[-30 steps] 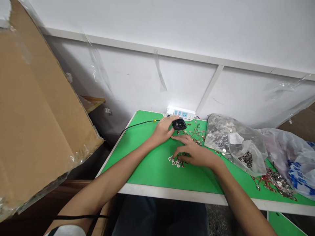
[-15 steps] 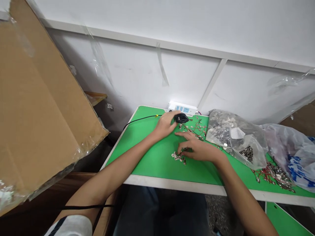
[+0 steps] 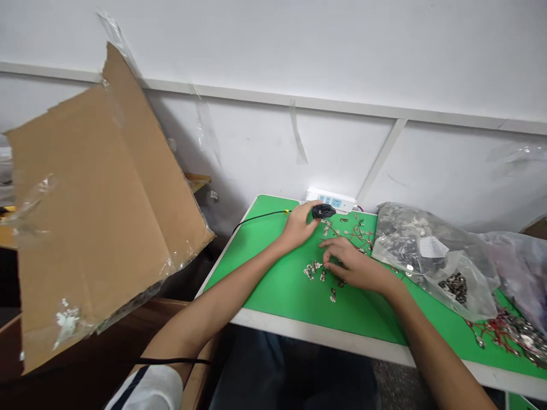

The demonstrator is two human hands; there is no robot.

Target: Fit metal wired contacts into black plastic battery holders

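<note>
My left hand [image 3: 301, 226] is closed around a black plastic device [image 3: 323, 211], holding it just above the far part of the green tabletop [image 3: 269, 273]. A black cable [image 3: 260, 217] with a yellow band runs to that hand from the left; where it joins is hidden. Nearer to me, my right hand [image 3: 351, 265] has its thumb and forefinger pinched at a small metal contact piece [image 3: 317, 265]. Several similar metal pieces [image 3: 308, 272] lie loose around its fingertips, and some are partly hidden beneath the hand.
A white power strip [image 3: 346, 203] stands against the wall. Thin red-brown wires [image 3: 356, 232] with metal ends are scattered behind my right hand. Clear plastic bags [image 3: 401, 239] of parts and a heap of wired pieces [image 3: 513, 336] fill the right side. A large cardboard sheet [image 3: 106, 199] leans at left.
The view has shifted, so the scene sits lower and further right. The small metal pieces near my right hand are more spread out. My left hand still holds the black device.
</note>
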